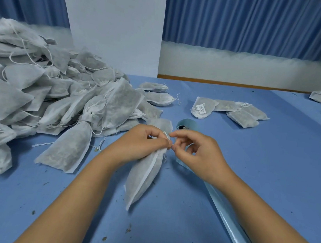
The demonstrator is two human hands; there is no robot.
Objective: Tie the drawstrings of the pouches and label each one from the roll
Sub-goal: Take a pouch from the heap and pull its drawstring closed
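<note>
Pouch [144, 178]: centre of frame, over the blue table [273, 156]; long axis runs near-vertically, gathered mouth pointing up and slightly right, bottom corner towards the lower edge.
Left hand [144, 141]: fingers curled tight, gripping the pouch's neck.
Right hand [196, 152]: thumb and forefinger pinch the drawstring [167, 135] at the mouth, other fingers loosely curled.
Label roll [187, 125]: just behind the hands, its strip [230, 218] trailing to lower right.
Untied pile [37, 89]: left of frame.

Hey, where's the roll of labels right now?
In the head view, the pale blue label roll sits on the blue table just beyond the right hand, its glossy backing strip trailing toward the near right corner.
</note>
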